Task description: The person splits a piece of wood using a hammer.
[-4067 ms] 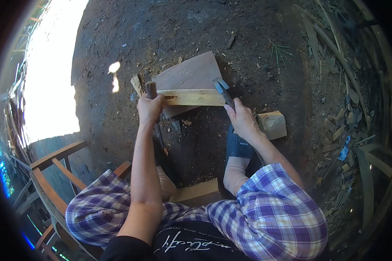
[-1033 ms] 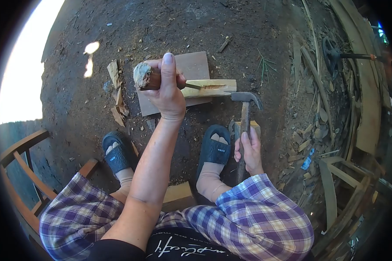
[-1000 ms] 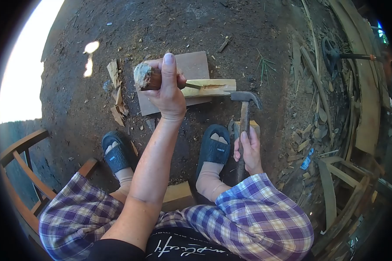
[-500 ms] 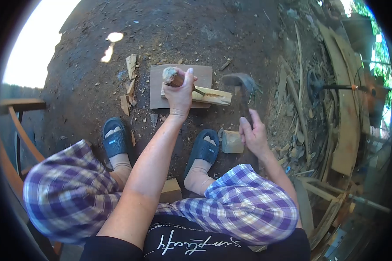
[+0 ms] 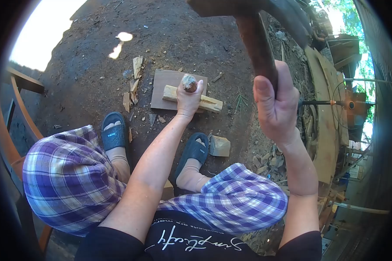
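Note:
My left hand (image 5: 189,104) is closed round the upright wooden handle of a chisel (image 5: 189,82), whose top end looks pale and frayed. The chisel stands over a squared length of wood (image 5: 211,104); its blade is hidden by my hand. Beneath that wood lies a flat brown board (image 5: 163,76) on the ground. Raised high and close to the camera, my right hand (image 5: 278,106) grips a hammer (image 5: 258,45) by its dark wooden handle. The hammer's head is partly cut off at the top edge of the view.
A short wood block (image 5: 220,146) sits beside my right sandal (image 5: 194,152). Wood offcuts (image 5: 135,80) lie left of the board. At far left is a wooden chair frame (image 5: 24,115). Long planks (image 5: 324,117) and a fan (image 5: 352,103) are on the right.
My right hand has lifted the hammer from near the ground up toward the camera. The chisel has moved right along the wood and now stands more upright in my left hand.

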